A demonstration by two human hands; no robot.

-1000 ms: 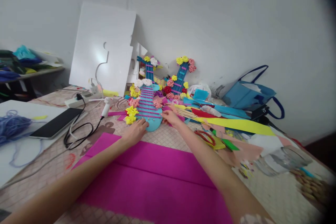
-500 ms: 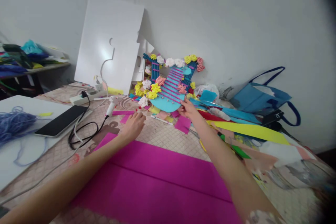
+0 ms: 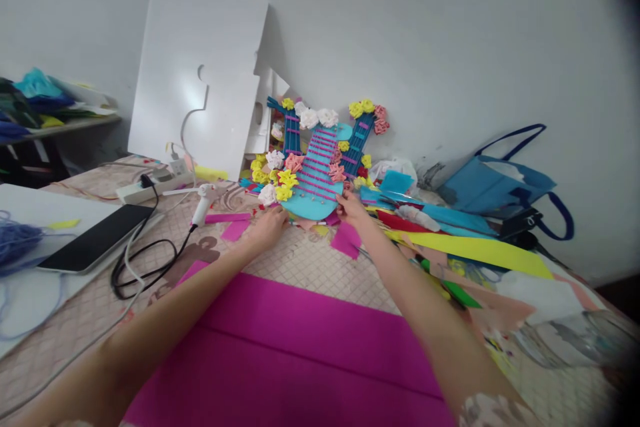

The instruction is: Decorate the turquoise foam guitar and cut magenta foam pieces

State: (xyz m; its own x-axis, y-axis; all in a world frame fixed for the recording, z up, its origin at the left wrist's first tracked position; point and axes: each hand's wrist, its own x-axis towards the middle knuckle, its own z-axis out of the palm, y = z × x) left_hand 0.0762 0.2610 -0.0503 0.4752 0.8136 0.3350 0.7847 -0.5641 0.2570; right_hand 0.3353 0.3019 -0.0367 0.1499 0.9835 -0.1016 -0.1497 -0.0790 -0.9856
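A light blue rounded panel (image 3: 303, 206) crossed by purple strips stands upright at the back of the table. Around it are dark blue strip-covered side pieces (image 3: 359, 139) and paper flowers in yellow (image 3: 287, 178), white (image 3: 319, 118) and pink (image 3: 337, 172). My right hand (image 3: 351, 208) pinches the panel's lower right edge between thumb and fingers. By the lower left edge, below the yellow flowers, my left hand (image 3: 271, 228) has its fingers curled; what they hold, if anything, is hidden. A large magenta sheet (image 3: 300, 347) with a crease lies under my forearms.
On the left are a white glue gun (image 3: 201, 207) with a looped black cable (image 3: 150, 280), a power strip (image 3: 150, 187), a black phone (image 3: 103, 237) and purple yarn (image 3: 17, 243). A white board (image 3: 195, 73) leans on the wall. To the right lie paper strips (image 3: 465, 251) and a blue bag (image 3: 495, 183).
My left hand has moved right, from beside the magenta strip toward the panel's lower left edge. The panel has shifted slightly left and down in view; my right hand keeps its edge.
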